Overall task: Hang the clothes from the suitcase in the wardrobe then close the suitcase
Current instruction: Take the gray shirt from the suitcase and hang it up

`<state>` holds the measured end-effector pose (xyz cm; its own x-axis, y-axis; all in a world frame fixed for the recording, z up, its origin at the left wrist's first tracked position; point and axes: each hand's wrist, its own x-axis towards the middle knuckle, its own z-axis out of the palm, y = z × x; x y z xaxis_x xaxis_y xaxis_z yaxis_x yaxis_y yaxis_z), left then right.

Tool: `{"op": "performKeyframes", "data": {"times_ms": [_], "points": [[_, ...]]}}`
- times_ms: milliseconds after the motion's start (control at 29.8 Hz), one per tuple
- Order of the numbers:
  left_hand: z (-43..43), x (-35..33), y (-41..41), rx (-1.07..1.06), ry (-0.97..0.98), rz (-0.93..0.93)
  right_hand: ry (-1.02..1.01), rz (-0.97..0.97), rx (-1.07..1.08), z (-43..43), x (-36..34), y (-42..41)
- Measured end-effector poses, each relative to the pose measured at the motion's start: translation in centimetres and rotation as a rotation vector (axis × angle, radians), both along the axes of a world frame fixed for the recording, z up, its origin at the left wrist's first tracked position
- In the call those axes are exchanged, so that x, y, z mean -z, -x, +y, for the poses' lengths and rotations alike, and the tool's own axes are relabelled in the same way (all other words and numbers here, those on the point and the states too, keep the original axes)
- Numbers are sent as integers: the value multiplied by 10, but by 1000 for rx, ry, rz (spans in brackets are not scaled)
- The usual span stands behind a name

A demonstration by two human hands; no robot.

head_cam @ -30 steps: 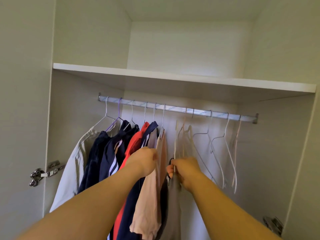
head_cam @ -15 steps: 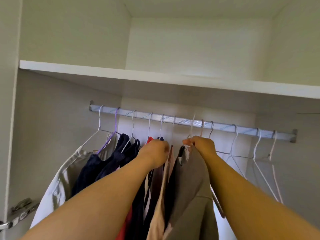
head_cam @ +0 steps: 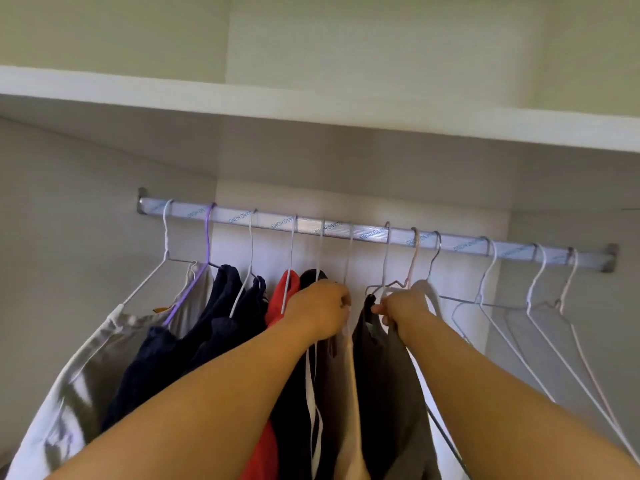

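The wardrobe rail [head_cam: 367,233] carries several hangers with clothes: a pale grey garment [head_cam: 86,368] far left, dark navy ones [head_cam: 207,327], a red one [head_cam: 282,299] and a beige one [head_cam: 341,393]. My right hand [head_cam: 403,310] pinches the top of a dark grey garment [head_cam: 384,386] on a hanger whose hook sits on the rail. My left hand [head_cam: 320,310] holds the neighbouring clothes, pressing them to the left. The suitcase is out of view.
Several bare wire hangers [head_cam: 498,306] hang on the right part of the rail. A white shelf [head_cam: 311,105] runs above the rail. The wardrobe's side walls close in left and right.
The view has moved closer and up. My right hand lifted the grey garment's hanger from below up to the rail. My left hand rose with it and stays on the hung clothes.
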<state>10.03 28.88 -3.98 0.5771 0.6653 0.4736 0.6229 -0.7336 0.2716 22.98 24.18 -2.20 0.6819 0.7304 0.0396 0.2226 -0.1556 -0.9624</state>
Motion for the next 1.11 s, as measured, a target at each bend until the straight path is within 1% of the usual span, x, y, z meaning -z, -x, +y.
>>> {"op": "performKeyframes", "data": {"times_ms": [67, 168, 235, 336, 403, 504, 537, 605, 638, 672, 705, 739, 806, 840, 907, 1008, 1108], "points": [[-1, 1, -2, 1, -7, -16, 6, -25, -15, -2, 5, -4], [-8, 2, -4, -18, -7, -26, 52, -121, -32, -1, 11, -9], [-15, 5, -3, -31, 19, -42, 45, -233, 3, -2, 15, -9], [-38, 13, 1, -63, 69, -75, 114, -433, 97, -21, 21, 4], [-48, 18, 4, -89, 71, -89, 121, -549, 165, -33, 28, 13], [-78, 27, 14, -158, 88, -140, 142, -686, 93, -72, 35, 31], [-92, 31, 18, -179, 108, -162, 142, -703, 44, -85, 39, 36], [-116, 44, 27, -228, 135, -199, 118, -713, -15, -114, 47, 49], [-118, 44, 28, -238, 142, -222, 91, -715, -12, -117, 47, 52], [-149, 60, 39, -289, 165, -246, 96, -715, -65, -142, 61, 62], [-151, 60, 38, -294, 165, -257, 101, -722, -76, -146, 61, 63], [-177, 80, 54, -338, 199, -277, 135, -750, -132, -167, 79, 78], [-186, 92, 62, -351, 229, -290, 107, -758, -96, -173, 90, 85], [-199, 104, 72, -391, 262, -272, 113, -749, -129, -183, 100, 93], [-232, 127, 99, -477, 327, -254, 131, -702, -246, -205, 123, 117], [-270, 162, 140, -611, 412, -250, 178, -578, -450, -226, 158, 153], [-306, 186, 180, -741, 491, -274, 203, -490, -653, -242, 190, 193]]}}
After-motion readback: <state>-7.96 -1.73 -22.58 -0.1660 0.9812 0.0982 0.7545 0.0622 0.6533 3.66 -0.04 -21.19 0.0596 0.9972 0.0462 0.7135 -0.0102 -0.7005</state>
